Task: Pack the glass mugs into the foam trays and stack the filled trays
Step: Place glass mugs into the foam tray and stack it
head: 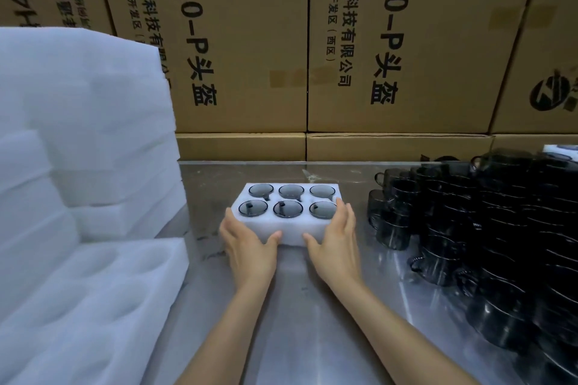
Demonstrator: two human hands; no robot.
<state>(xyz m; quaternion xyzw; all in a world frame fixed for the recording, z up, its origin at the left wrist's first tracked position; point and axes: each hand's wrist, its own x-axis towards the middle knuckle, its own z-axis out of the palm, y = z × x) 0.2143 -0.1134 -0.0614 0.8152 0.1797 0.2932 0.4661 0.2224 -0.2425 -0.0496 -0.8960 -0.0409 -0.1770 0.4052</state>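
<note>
six glass mugs (284,203) fill every pocket of the foam tray (283,228), which rests on the steel table (312,306) about midway between its left and right edges and toward its far edge. the tray's long axis runs left to right, across the person's reach, with one long side facing them. both hands frame the near corners: the left hand (247,247) cups the near left corner, the right hand (336,241) the near right one, fingers spread along the short sides and thumbs pressed on the near face. neither hand is nearer, so the lift looks like a level two-handed one. empty foam trays (87,166) are piled along the table's left edge, loose dark mugs (484,228) along its right; the filled stack likely goes beside them
</note>
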